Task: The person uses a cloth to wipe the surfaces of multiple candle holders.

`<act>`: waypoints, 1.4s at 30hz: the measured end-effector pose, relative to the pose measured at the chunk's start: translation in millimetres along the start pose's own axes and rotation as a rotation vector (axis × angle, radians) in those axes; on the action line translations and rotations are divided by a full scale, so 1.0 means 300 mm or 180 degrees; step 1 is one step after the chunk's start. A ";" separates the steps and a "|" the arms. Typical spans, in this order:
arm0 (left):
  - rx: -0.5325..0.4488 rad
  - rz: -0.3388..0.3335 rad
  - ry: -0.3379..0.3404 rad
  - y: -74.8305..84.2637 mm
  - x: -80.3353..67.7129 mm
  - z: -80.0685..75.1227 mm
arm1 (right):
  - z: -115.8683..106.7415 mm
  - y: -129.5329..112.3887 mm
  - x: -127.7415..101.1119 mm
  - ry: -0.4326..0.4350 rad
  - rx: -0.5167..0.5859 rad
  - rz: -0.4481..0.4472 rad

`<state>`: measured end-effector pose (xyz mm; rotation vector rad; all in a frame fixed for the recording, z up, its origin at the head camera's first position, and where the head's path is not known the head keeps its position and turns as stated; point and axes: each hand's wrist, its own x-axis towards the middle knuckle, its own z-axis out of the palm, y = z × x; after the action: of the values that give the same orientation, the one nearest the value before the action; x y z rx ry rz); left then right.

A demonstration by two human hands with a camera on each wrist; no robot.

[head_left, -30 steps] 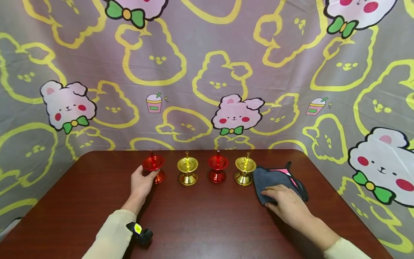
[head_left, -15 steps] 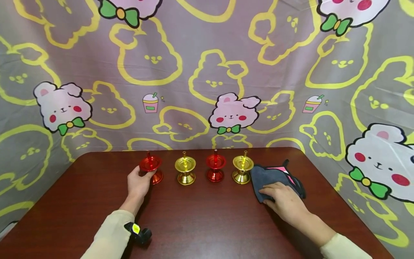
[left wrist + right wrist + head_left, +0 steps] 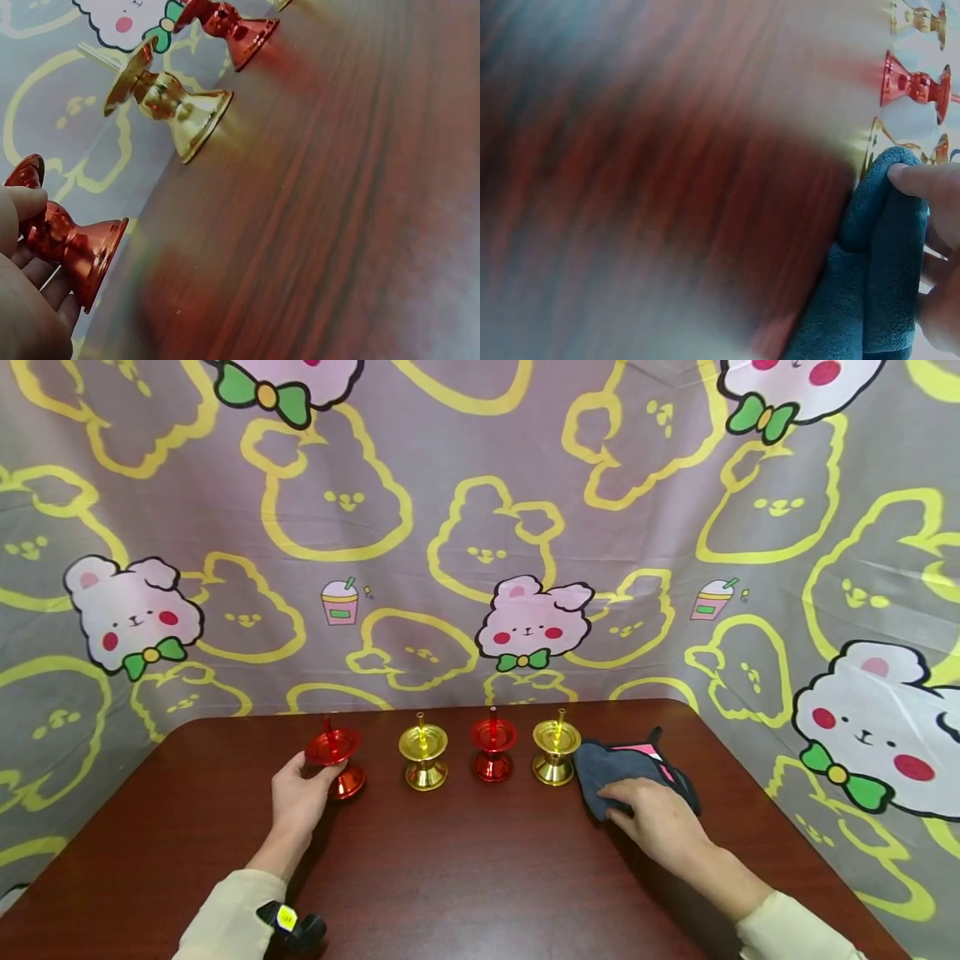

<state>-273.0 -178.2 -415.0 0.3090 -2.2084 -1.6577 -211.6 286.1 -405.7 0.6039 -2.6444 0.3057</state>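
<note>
Evidently light and slick, the red candle holder (image 3: 335,762) tilts in the left hand (image 3: 295,793) — fingers curled round its narrow waist — while the right hand (image 3: 654,821) pinches the soft grey cloth (image 3: 603,768).

Head view overlooks the table (image 3: 480,877); both wrist views skim it closely.

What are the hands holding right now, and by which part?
Left hand grips the red holder by its stem, tilting it. Right hand pinches the cloth at its near edge.
</note>
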 end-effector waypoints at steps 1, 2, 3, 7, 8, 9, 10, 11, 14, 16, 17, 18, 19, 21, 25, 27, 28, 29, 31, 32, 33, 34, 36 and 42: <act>-0.0005 0.0005 -0.0010 0.006 -0.007 -0.008 | -0.005 -0.001 0.001 0.0017 0.0030 0.0046; 0.0003 0.0017 -0.0020 0.012 -0.015 -0.016 | -0.009 -0.003 0.002 0.0042 0.0056 0.0090; 0.0020 0.0033 -0.0024 0.017 -0.023 -0.024 | -0.014 -0.005 0.003 0.0065 0.0084 0.0130; 0.0088 0.0083 -0.0038 0.031 -0.057 -0.055 | -0.028 -0.013 0.004 0.0139 0.0193 0.0299; 0.0101 0.0083 -0.0046 0.032 -0.067 -0.064 | -0.031 -0.016 0.005 0.0167 0.0212 0.0331; 0.0135 0.0080 -0.0057 0.033 -0.077 -0.072 | -0.033 -0.018 0.005 0.0198 0.0237 0.0360; 0.0158 0.0078 -0.0074 0.033 -0.088 -0.081 | -0.036 -0.021 0.006 0.0238 0.0266 0.0385; 0.0172 0.0072 -0.0106 0.033 -0.099 -0.089 | -0.040 -0.024 0.006 0.0279 0.0287 0.0401; 0.0226 0.0063 -0.0187 0.034 -0.132 -0.111 | -0.052 -0.036 0.008 0.0404 0.0363 0.0435; 0.0207 0.0071 -0.0233 0.035 -0.151 -0.119 | -0.063 -0.045 0.008 0.0462 0.0428 0.0458; 0.0168 0.0075 -0.0261 0.036 -0.159 -0.121 | -0.069 -0.048 0.008 0.0491 0.0451 0.0467; 0.0128 0.0088 -0.0280 0.038 -0.168 -0.122 | -0.075 -0.052 0.009 0.0525 0.0482 0.0480; 0.0081 0.0100 -0.0301 0.040 -0.175 -0.122 | -0.082 -0.056 0.009 0.0560 0.0513 0.0491; -0.0057 0.0141 -0.0364 0.045 -0.191 -0.121 | -0.096 -0.064 0.010 0.0641 0.0593 0.0506; -0.0342 0.0180 -0.0528 0.058 -0.223 -0.109 | -0.123 -0.086 0.014 0.0753 0.0858 0.0589; -0.0472 0.0212 -0.0634 0.065 -0.238 -0.099 | -0.137 -0.100 0.016 0.0759 0.1027 0.0678; -0.0522 0.0240 -0.0685 0.069 -0.246 -0.093 | -0.144 -0.108 0.017 0.0757 0.1109 0.0727; -0.0571 0.0276 -0.0739 0.073 -0.254 -0.088 | -0.152 -0.117 0.017 0.0750 0.1197 0.0784; -0.0660 0.0339 -0.0859 0.082 -0.270 -0.075 | -0.169 -0.136 0.019 0.0725 0.1356 0.0901; -0.0702 0.0365 -0.0916 0.088 -0.278 -0.068 | -0.178 -0.147 0.019 0.0709 0.1431 0.0952; -0.0740 0.0382 -0.0975 0.093 -0.287 -0.062 | -0.188 -0.158 0.020 0.0688 0.1513 0.1010; -0.0786 0.0395 -0.1036 0.098 -0.296 -0.055 | -0.199 -0.170 0.021 0.0665 0.1618 0.1068; -0.0874 0.0411 -0.1155 0.111 -0.314 -0.041 | -0.220 -0.197 0.024 0.0618 0.1833 0.1188; -0.1085 0.0386 -0.1384 0.153 -0.375 -0.004 | -0.273 -0.297 0.038 0.0501 0.2646 0.1584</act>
<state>-168.2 -122.9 -388.0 -0.2968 -2.1116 -2.1430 -152.5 227.6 -316.9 0.1092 -2.3955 1.5620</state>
